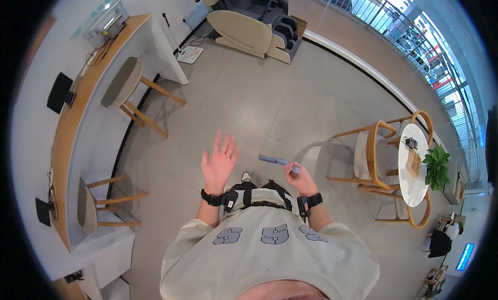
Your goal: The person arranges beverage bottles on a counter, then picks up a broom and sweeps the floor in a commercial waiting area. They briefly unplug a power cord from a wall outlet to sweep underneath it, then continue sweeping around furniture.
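Observation:
In front of my body, my left hand is raised with its fingers stretched and spread, holding nothing. To its right, the fingers of my right hand are wrapped round one end of a slim blue-grey rod. The rod points left and slightly away from me, with a small dark spot along its side. Its exact kind cannot be made out. Black straps with small boxes circle both wrists. A gap of floor separates the rod's free tip from my left hand.
A long wooden counter with two stools, one of them a round-topped stool, runs along the left. A massage chair stands at the far side. On the right, wooden chairs surround a white oval table beside a green plant.

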Motion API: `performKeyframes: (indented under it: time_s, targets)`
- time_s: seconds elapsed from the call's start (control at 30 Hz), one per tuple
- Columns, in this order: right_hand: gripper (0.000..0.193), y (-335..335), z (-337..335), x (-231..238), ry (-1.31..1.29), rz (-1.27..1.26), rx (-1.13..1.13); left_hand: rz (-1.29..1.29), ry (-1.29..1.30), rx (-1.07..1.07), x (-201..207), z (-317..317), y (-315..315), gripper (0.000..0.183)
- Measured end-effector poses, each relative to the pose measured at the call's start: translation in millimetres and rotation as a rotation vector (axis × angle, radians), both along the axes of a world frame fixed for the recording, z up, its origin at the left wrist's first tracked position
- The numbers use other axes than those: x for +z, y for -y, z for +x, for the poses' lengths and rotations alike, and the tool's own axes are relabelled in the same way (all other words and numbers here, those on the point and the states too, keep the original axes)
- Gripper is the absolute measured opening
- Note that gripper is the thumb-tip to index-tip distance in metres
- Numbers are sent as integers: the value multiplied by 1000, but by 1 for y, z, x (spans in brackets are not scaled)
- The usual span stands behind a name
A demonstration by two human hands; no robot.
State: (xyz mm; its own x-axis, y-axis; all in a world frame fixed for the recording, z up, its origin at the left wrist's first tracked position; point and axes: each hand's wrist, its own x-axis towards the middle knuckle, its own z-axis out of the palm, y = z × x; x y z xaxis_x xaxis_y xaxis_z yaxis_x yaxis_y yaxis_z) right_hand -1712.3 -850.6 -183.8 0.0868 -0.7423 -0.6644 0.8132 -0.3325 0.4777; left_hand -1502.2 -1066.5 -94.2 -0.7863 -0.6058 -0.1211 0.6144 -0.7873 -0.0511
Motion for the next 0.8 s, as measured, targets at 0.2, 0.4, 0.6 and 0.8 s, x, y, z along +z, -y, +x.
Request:
performKeyframes:
  time_s: [0.2, 0.4, 0.6, 0.8]
  targets:
    - [12, 63, -32, -4, -88, -233, 91, 9, 57, -71, -1, -48, 67, 57]
    - [13, 131, -82, 16, -231, -260, 238, 205, 101, -199, -48, -113, 112, 53]
    - [19, 206, -155, 17, -200, -352, 262, 199, 129, -433, -147, -195, 156, 47]
    - [13, 295, -218, 83, -221, -367, 312, -98, 366, -542, -96, -291, 194, 53]
